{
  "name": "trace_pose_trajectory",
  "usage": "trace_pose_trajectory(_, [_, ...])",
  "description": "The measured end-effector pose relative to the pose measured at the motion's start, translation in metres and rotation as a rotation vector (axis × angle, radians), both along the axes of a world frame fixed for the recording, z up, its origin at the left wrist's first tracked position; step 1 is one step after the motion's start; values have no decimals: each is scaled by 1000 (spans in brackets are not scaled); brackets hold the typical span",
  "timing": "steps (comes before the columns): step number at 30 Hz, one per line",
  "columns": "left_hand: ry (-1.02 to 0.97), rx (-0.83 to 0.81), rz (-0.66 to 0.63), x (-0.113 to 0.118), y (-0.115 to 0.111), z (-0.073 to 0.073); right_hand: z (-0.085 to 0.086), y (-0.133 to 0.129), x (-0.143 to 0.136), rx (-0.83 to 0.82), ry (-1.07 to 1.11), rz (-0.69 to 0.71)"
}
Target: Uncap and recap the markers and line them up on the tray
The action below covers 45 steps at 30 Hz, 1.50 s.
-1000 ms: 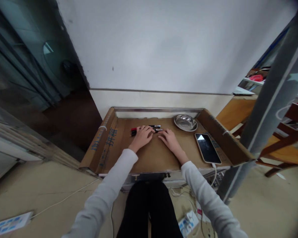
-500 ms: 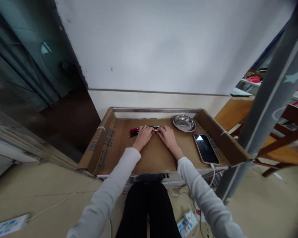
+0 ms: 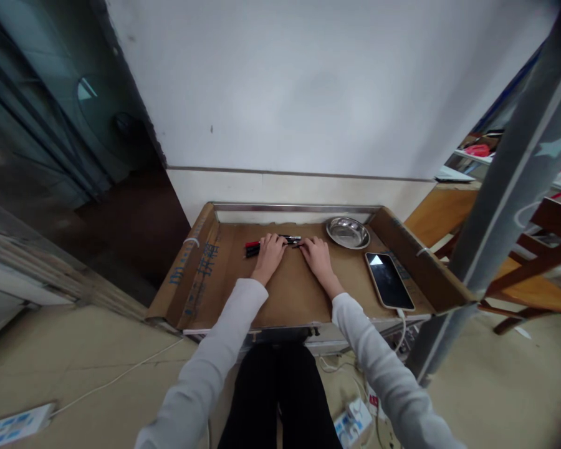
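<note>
Several pens lie in a bunch on the cardboard; a red pen and black pens show their ends to the left of my left hand. That hand is closed over the bunch, its fingertips on a thin black pen, mostly hidden. Clear and silvery pen ends stick out past its fingers. My right hand is just to the right, thumb and fingers pinched on a small dark piece, perhaps a pen cap; it is too small to be sure. A narrow gap separates the hands' fingertips.
A round steel dish sits at the back right. Nearer me lies a phone with a white cable plugged in. Folded cardboard walls edge the table's sides, and a white panel rises behind. A metal post stands at right.
My fingertips have drawn slightly apart, the right hand shifting a little to the right with the small dark piece. The dish, phone and pen bunch have stayed put.
</note>
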<state>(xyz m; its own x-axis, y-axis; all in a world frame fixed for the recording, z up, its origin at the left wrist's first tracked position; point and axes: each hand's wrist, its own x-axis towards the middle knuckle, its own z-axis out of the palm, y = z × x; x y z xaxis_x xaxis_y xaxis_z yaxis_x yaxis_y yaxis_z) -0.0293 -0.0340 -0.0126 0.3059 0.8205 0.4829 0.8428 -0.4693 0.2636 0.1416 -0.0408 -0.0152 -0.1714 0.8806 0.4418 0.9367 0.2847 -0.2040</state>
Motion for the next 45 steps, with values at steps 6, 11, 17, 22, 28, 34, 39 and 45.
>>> trace_pose_trajectory(6, [-9, 14, 50, -2, -3, 3, 0, 1, -9, 29, -16, -50])
trace_pose_trajectory(11, [-37, 53, 157, -13, -13, 10, -1, -4, -9, 22, 38, -53])
trace_pose_trajectory(17, [-111, 24, 332, -58, -39, 7, 1, -24, -6, 2, 165, -23])
trace_pose_trajectory(22, [-102, -65, 195, -82, -50, -2, 5, -37, -14, -31, 221, 93])
trace_pose_trajectory(28, [-304, -170, 3, -72, -57, -3, 3, -39, -31, -61, 557, 247])
trace_pose_trajectory(34, [-596, -241, -208, -38, -56, 10, 4, -39, -45, -395, 1250, 301])
trace_pose_trajectory(39, [-784, 14, -92, 0, -57, 21, 10, -38, -53, -775, 1865, 355])
trace_pose_trajectory(45, [-696, 46, -141, 12, -58, 23, 6, -39, -46, -917, 2049, 307])
